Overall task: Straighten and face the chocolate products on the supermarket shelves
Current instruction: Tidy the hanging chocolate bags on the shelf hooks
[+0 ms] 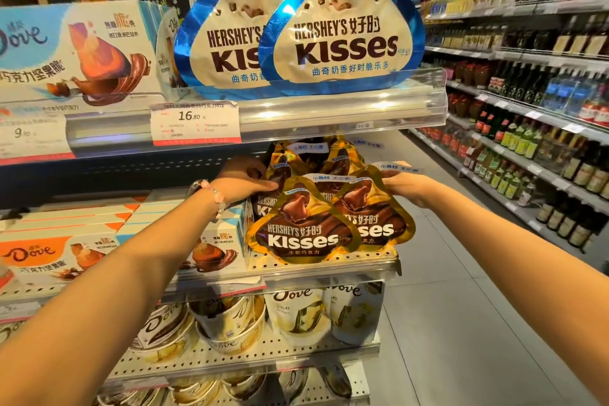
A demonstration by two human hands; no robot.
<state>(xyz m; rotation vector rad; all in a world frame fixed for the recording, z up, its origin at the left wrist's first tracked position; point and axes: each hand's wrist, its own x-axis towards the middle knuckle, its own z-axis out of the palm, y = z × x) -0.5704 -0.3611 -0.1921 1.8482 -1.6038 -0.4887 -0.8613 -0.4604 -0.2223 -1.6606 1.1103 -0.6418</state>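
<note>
Two blue-and-white Kisses bags are standing side by side on the top shelf, well above both hands. On the middle shelf, two gold Kisses bags are facing forward in the front row, with at least two more gold bags behind them. The left hand, a beaded bracelet on its wrist, is reaching in at the left of the gold stack, fingers straight and pressing against the bags' side. The right hand is reaching in at the right, its fingers hidden behind the rightmost bag's upper edge; whether they are gripping it cannot be told. Dove boxes are sitting left of the left hand's fingers.
</note>
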